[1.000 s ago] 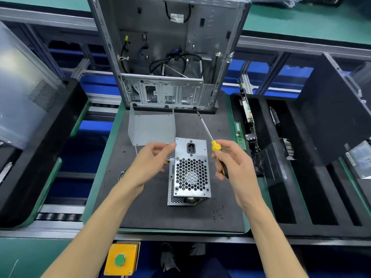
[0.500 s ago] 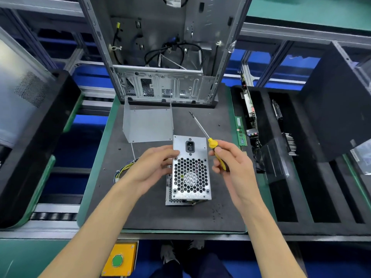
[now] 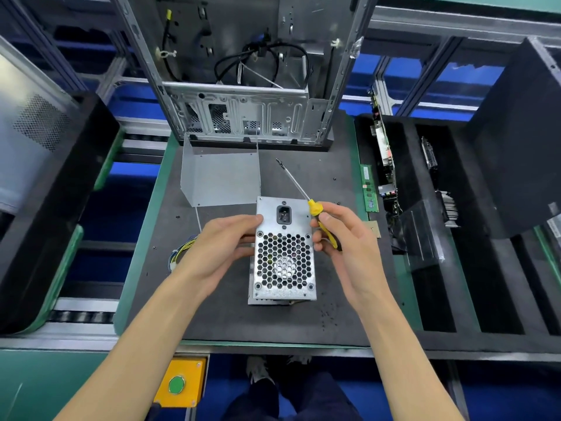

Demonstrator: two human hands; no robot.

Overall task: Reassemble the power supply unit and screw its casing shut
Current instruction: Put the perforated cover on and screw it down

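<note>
Power supply [image 3: 283, 253] sitting mid-mat [image 3: 230, 317], grille up. Left hand [image 3: 221, 247] now gripping its left edge, closer than before. Right hand [image 3: 343, 238] moving in beside it, fingers wrapping the yellow screwdriver [image 3: 315, 209], tip angling away.

Perforated bare-metal power supply unit [image 3: 283, 253] on matt black mat [image 3: 230, 317].

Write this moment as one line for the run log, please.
left hand: holds power supply unit side | right hand: grips screwdriver, tip raised | cover: off, behind unit | casing: not yet screwed
</note>
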